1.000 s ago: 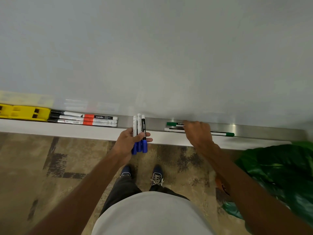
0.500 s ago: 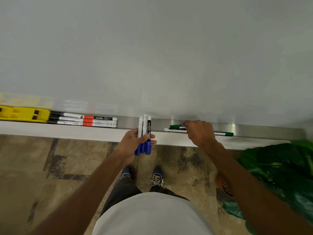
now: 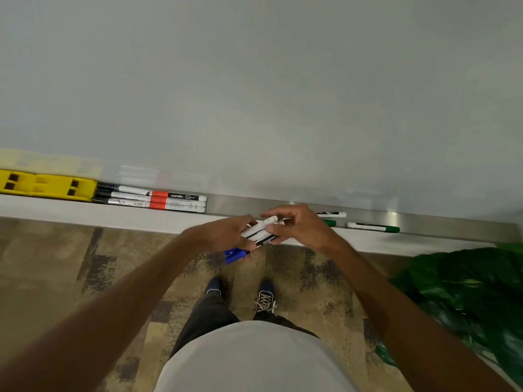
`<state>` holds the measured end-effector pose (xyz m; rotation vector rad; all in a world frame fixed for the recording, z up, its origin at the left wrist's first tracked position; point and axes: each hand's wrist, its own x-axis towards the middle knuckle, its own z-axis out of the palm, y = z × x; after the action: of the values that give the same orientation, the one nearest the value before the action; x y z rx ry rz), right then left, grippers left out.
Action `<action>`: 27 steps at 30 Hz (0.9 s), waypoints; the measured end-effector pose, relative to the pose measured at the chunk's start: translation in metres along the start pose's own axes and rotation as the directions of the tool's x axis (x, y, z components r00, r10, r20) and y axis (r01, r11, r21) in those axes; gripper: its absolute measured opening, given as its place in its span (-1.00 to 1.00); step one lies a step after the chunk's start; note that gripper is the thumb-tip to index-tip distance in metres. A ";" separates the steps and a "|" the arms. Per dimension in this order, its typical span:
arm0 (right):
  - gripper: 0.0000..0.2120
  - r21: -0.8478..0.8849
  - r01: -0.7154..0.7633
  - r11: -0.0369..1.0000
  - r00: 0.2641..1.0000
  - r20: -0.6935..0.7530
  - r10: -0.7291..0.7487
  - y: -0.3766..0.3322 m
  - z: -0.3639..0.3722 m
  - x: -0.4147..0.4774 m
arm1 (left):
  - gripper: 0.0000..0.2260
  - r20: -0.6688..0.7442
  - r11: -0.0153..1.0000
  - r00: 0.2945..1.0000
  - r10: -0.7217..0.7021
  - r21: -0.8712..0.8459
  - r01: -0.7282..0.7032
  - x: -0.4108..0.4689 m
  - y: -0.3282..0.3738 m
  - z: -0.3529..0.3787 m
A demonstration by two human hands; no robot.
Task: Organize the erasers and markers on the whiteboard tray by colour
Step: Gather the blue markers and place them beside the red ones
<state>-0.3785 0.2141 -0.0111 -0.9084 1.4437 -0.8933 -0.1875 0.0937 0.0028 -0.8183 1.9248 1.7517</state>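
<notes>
My left hand grips a bundle of blue-capped markers, tilted, just in front of the whiteboard tray. My right hand has its fingers closed around the bundle's white ends. Three red-banded markers lie side by side on the tray's left part, next to two yellow erasers. Green-capped markers lie on the tray to the right: one in full view, two others partly hidden behind my right hand.
The whiteboard fills the upper view. A green leafy plant stands at the lower right, close to my right arm. Below are patterned carpet and my shoes.
My right hand left the green markers on the tray and came to the blue bundle. My left hand shifted right and tilted the bundle from upright to slanted. The green markers now lie apart.
</notes>
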 end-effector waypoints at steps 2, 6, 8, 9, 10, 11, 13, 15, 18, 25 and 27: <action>-0.72 0.074 0.034 0.997 0.999 -0.005 -0.034 0.000 0.007 0.001 | -0.67 0.023 0.998 1.000 -0.008 0.062 0.007 -0.003 0.004 -0.008; -0.76 0.204 0.038 0.978 0.997 -0.068 -0.025 0.000 0.019 0.004 | -0.68 0.011 0.994 1.000 -0.014 0.113 0.013 -0.006 0.005 -0.031; -0.76 0.292 0.041 0.955 0.991 -0.131 -0.003 0.000 0.023 0.007 | -0.71 -0.091 0.999 0.996 -0.027 0.030 0.030 -0.009 -0.003 -0.046; -0.76 0.347 0.047 0.937 0.985 -0.170 0.013 0.000 0.025 0.008 | -0.71 -0.147 0.994 0.989 -0.033 -0.112 0.016 -0.012 -0.008 -0.051; -0.76 0.392 0.054 0.918 0.978 -0.208 0.031 -0.001 0.027 0.009 | -0.67 -0.205 0.956 0.978 -0.047 -0.293 -0.015 -0.015 -0.014 -0.055; -0.74 0.424 0.061 0.904 0.969 -0.242 0.048 -0.001 0.029 0.009 | -0.60 -0.261 0.877 0.962 -0.079 -0.477 -0.057 -0.018 -0.020 -0.056; -0.73 0.455 0.070 0.888 0.957 -0.283 0.070 -0.003 0.035 0.011 | -0.49 -0.329 0.682 0.932 -0.149 -0.717 -0.144 -0.021 -0.033 -0.051; -0.74 0.472 0.069 0.879 0.954 -0.288 0.080 -0.006 0.045 0.014 | -0.45 -0.334 0.521 0.926 -0.176 -0.830 -0.200 -0.018 -0.040 -0.040; -0.76 0.470 0.076 0.879 0.955 -0.287 0.071 -0.010 0.063 0.020 | -0.57 -0.397 0.421 0.884 -0.248 -0.866 -0.271 -0.012 -0.038 -0.026; -0.80 0.485 0.062 0.872 0.941 -0.320 0.111 -0.015 0.073 0.033 | -0.76 -0.463 0.525 0.859 -0.219 -0.798 -0.296 -0.015 -0.041 -0.036; -0.79 0.494 0.039 0.869 0.944 -0.302 0.130 -0.016 0.074 0.036 | -0.77 -0.502 0.592 0.831 -0.238 -0.754 -0.286 -0.013 -0.044 -0.037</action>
<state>-0.3055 0.1729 -0.0160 -0.3447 1.4022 -1.3487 -0.1449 0.0575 -0.0170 -1.8106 1.2803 2.6827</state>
